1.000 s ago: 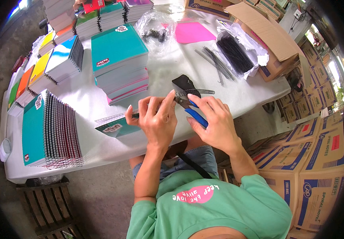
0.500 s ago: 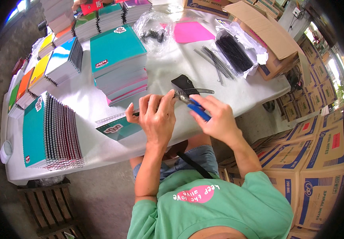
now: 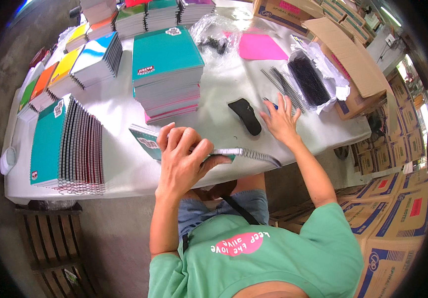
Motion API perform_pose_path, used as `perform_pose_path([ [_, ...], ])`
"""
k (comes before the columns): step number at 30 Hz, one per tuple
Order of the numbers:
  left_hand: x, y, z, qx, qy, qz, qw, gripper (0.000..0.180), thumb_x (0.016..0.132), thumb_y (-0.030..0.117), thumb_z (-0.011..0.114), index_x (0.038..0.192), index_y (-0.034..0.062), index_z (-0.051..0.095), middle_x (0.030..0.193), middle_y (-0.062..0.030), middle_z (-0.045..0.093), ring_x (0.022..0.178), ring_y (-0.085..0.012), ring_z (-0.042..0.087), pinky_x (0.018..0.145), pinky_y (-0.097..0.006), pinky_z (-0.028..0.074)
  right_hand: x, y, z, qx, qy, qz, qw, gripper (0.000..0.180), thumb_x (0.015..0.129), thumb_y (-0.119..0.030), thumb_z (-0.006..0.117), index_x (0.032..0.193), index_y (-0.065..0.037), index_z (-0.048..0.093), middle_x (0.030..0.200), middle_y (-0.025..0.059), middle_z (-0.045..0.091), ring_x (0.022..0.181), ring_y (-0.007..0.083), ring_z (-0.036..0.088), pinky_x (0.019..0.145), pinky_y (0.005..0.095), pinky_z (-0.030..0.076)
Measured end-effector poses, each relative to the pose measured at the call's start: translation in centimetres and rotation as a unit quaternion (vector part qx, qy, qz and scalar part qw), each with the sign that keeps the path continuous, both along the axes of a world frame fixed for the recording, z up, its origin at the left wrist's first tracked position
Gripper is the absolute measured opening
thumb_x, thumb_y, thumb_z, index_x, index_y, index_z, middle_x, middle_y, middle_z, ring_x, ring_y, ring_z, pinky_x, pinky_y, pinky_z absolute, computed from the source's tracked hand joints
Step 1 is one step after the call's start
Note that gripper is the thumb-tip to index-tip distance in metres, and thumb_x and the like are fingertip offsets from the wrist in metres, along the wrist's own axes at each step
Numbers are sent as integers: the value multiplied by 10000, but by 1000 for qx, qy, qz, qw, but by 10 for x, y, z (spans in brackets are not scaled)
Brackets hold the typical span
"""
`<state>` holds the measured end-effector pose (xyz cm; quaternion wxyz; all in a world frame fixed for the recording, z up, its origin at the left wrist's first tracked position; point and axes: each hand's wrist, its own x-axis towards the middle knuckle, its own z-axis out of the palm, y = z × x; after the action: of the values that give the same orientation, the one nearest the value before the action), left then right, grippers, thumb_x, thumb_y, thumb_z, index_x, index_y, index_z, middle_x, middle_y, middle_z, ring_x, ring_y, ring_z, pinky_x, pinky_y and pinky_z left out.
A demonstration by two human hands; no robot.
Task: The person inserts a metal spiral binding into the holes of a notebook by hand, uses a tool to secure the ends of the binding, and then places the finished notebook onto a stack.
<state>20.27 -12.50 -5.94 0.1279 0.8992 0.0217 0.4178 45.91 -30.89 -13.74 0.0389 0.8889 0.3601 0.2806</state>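
Note:
My left hand (image 3: pixel 181 151) is closed on a teal-covered notebook (image 3: pixel 144 142) held just above the table's near edge. A dark spiral coil (image 3: pixel 257 155) runs out from the notebook's edge to the right and droops in a curve. My right hand (image 3: pixel 282 121) has its fingers spread over the table. Partly under those fingers shows a blue handle (image 3: pixel 270 104) of the pliers; their jaws are hidden. Left of that hand lies a black, elongated pouch-like thing (image 3: pixel 246 117). Loose spiral coils (image 3: pixel 286 87) lie beyond my right fingertips.
A tall stack of teal notebooks (image 3: pixel 166 59) stands ahead. Bound teal notebooks (image 3: pixel 50 144) are piled at left, with several coloured stacks behind. Black coils in paper (image 3: pixel 309 82), a pink sheet (image 3: pixel 261 46) and an open carton (image 3: pixel 355 59) lie right. Cartons (image 3: pixel 397 203) fill the floor at right.
My right hand has moved away from the coil's end, to the right and forward, and its fingers have come off the pliers. My left hand has shifted slightly down and left with the notebook.

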Motion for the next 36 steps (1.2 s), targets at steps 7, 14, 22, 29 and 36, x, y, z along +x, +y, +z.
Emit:
perform_pose_path([
  [7, -4, -12, -17, -48, -4, 33, 998, 409, 630, 419, 780, 864, 145, 588, 865, -29, 495, 1024, -255, 514, 1059, -522, 200, -38, 37, 28, -15, 294, 98, 951, 416, 768, -301, 645, 1077, -36, 558, 917, 156, 637, 845, 356, 618, 797, 429, 469],
  [14, -7, -22, -21, -107, -38, 57, 992, 364, 635, 374, 790, 763, 101, 585, 853, -58, 497, 1197, -318, 466, 1070, -490, 183, -77, 23, 83, 508, 716, 380, 291, 738, 710, 20, 663, 1379, -42, 356, 902, 121, 679, 866, 216, 654, 881, 309, 495],
  [22, -6, -16, -16, -115, -23, 32, 993, 353, 621, 348, 805, 742, 93, 593, 842, -68, 511, 1199, -330, 466, 1036, -493, 236, -75, 36, 51, 370, 672, 559, 315, 156, 725, -1, 673, 878, -18, 701, 899, 161, 689, 840, 271, 668, 791, 363, 523],
  [29, -6, -12, -15, -127, -19, 29, 991, 505, 617, 365, 810, 983, 95, 591, 846, -64, 518, 1201, -328, 466, 1034, -527, 235, -82, 40, 93, 251, 595, 544, 536, 271, 673, 155, 586, 814, -30, 726, 828, 151, 697, 798, 214, 678, 749, 315, 536],
  [36, -6, -14, -27, -151, -42, 12, 988, 805, 589, 347, 833, 1245, 88, 444, 1111, -101, 550, 1202, -323, 465, 1054, -543, 219, -77, 63, 78, 175, 547, 431, 696, 275, 615, 90, 596, 837, -17, 719, 848, 123, 701, 781, 199, 680, 734, 286, 537],
])
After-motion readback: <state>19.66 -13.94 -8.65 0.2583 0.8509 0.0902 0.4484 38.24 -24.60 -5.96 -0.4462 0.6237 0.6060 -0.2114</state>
